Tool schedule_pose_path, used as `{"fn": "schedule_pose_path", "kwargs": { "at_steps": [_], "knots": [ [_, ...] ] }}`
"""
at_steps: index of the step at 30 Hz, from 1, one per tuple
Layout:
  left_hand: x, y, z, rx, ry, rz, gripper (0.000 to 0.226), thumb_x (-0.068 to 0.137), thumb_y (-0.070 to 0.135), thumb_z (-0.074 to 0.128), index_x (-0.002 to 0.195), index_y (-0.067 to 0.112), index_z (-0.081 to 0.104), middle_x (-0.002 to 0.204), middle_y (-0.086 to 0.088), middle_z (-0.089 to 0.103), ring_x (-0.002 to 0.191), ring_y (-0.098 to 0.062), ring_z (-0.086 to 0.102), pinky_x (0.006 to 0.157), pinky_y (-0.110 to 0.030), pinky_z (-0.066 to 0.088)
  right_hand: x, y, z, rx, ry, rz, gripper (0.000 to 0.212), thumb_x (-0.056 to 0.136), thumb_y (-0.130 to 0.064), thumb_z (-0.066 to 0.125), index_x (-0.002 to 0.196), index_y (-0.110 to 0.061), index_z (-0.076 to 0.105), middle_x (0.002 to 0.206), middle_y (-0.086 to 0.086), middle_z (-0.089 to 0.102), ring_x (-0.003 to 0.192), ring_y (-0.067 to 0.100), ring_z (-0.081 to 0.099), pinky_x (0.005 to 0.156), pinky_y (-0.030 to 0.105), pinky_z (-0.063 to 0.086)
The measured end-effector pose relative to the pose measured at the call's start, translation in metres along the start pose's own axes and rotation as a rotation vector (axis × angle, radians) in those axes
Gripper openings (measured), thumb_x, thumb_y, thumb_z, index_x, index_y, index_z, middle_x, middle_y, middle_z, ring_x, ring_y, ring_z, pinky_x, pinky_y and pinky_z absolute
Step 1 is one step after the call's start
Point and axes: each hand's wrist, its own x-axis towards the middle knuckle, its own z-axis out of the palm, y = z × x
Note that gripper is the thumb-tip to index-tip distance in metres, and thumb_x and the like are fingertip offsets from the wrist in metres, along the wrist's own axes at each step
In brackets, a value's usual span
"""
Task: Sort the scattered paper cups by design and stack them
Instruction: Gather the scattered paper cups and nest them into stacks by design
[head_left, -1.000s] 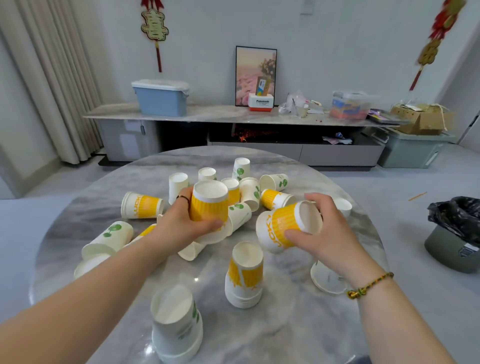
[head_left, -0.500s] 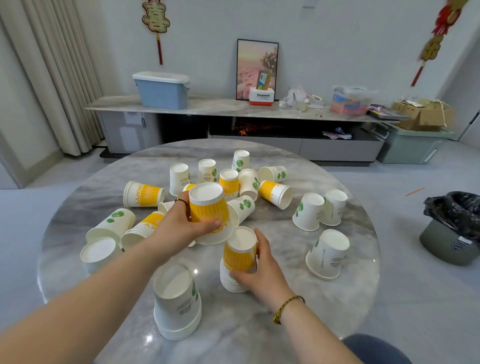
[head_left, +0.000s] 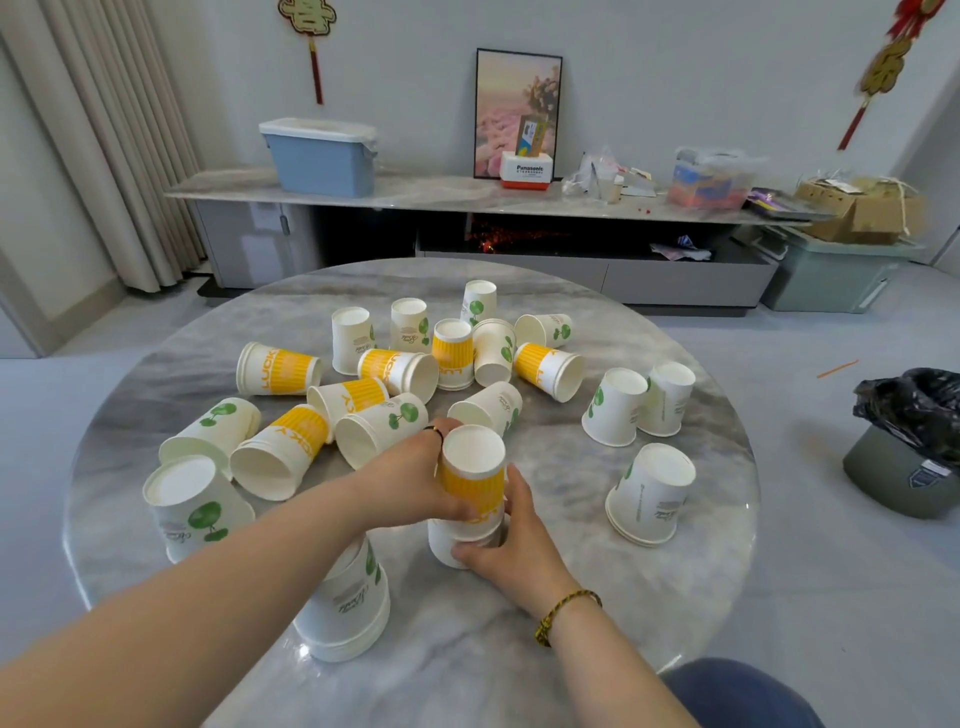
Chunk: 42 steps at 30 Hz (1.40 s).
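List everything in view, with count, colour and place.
table: one, grey marble, centre
yellow cups: six loose, yellow-banded, table middle
green-leaf cups: about twelve, white, scattered over table
yellow stack: one, yellow-white, near centre
green-leaf stack: one, white, near edge
bin: one, blue, on sideboard
trash can: one, black-bagged, floor right
left hand: one, grips yellow stack's top
right hand: one, holds its base

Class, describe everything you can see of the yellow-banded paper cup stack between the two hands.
The yellow-banded white paper cup stack stands upside down, base up, on the round grey marbled table. Its top cup has a ribbed yellow band. The left hand grips the top cup; the right hand holds the lower cups.
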Motion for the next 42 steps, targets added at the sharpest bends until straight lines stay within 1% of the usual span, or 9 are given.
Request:
{"fn": "schedule_pose_path", "kwargs": {
  "at_steps": [4,9,11,15,19,25,31,34,42],
  "knots": [
    [-0.007,0.002,-0.012,0.049,0.013,0.008,0.088,0.069,0.022,0.075,0.138,0.021,0.019,0.132,0.005,0.041,0.117,-0.007,0.038,0.088,-0.011,0.026,0.0,-0.003,-0.003,0.059,0.008,-0.072,0.079,0.068,0.001,0.072,0.122,-0.03,0.022,0.115,-0.015,0.041,0.092,-0.022,0.045,0.078,-0.002,0.036],
    [-0.042,-0.014,-0.035,-0.075,0.286,0.055,0.071,0.073,0.031,0.07,0.132,0.032,0.03,0.126,0.013,0.044,0.125,-0.005,0.038,0.098,-0.021,0.027,0.004,0.001,0.0,0.055,0.052,-0.075,0.104,0.067,-0.004,0.074,0.14,-0.022,0.002,0.129,-0.005,0.031,0.11,0.002,0.033,0.076,-0.007,0.031],
    [-0.064,-0.03,-0.035,-0.24,0.385,0.075,0.06,0.061,0.05,0.065,0.114,0.046,0.038,0.114,0.023,0.049,0.115,0.007,0.044,0.1,-0.026,0.03,0.006,0.005,0.004,0.056,0.061,-0.071,0.104,0.067,-0.006,0.075,0.14,-0.024,0.002,0.135,-0.001,0.036,0.112,0.005,0.037,0.09,0.003,0.032],
    [-0.094,-0.066,-0.02,-0.442,0.451,0.016,0.079,0.035,0.064,0.068,0.106,0.048,0.038,0.113,0.018,0.051,0.114,-0.008,0.048,0.102,-0.037,0.035,0.009,0.009,0.01,0.048,0.097,-0.06,0.098,0.065,-0.009,0.076,0.139,-0.023,0.014,0.141,0.0,0.038,0.122,0.013,0.043,0.104,0.025,0.034],
    [-0.104,-0.08,0.0,-0.468,0.313,-0.083,0.114,0.008,0.072,0.073,0.11,0.044,0.031,0.112,0.026,0.044,0.102,0.009,0.044,0.078,-0.011,0.042,0.007,0.01,0.012,0.025,0.114,-0.094,0.083,0.065,-0.006,0.076,0.131,-0.02,0.027,0.122,-0.006,0.045,0.11,0.009,0.046,0.077,-0.003,0.036],
    [-0.098,-0.082,0.024,-0.336,0.325,-0.202,0.093,0.021,0.046,0.067,0.106,0.025,0.039,0.093,0.024,0.047,0.082,0.01,0.047,0.065,0.0,0.041,0.005,0.015,0.013,0.013,0.124,-0.104,0.069,0.065,-0.006,0.076,0.118,-0.025,0.035,0.109,-0.008,0.047,0.097,0.008,0.048,0.065,-0.01,0.034],
    [-0.094,-0.077,0.036,-0.376,0.448,-0.253,0.063,0.048,0.021,0.082,0.095,0.027,0.039,0.084,0.022,0.042,0.076,0.008,0.044,0.057,-0.001,0.037,0.008,0.015,0.016,0.005,0.091,-0.112,0.073,0.068,-0.005,0.073,0.128,-0.017,0.034,0.114,-0.007,0.046,0.104,0.007,0.046,0.086,0.012,0.035],
    [-0.095,-0.083,0.035,-0.392,0.451,-0.244,0.063,0.041,0.027,0.081,0.083,0.038,0.035,0.088,0.022,0.046,0.082,-0.003,0.051,0.063,-0.009,0.037,0.01,0.017,0.018,-0.019,0.094,-0.106,0.076,0.068,-0.005,0.073,0.13,-0.016,0.032,0.122,-0.003,0.047,0.108,0.009,0.046,0.092,0.02,0.034],
    [-0.105,-0.081,0.014,-0.448,0.687,-0.262,0.066,0.057,0.001,0.08,0.103,0.019,0.037,0.085,0.021,0.047,0.076,0.006,0.046,0.062,-0.016,0.037,0.004,0.022,0.026,-0.048,0.146,0.007,0.108,0.058,-0.023,0.082,0.141,-0.013,0.012,0.144,0.01,0.035,0.129,0.023,0.04,0.111,0.042,0.033]
  ]
}}
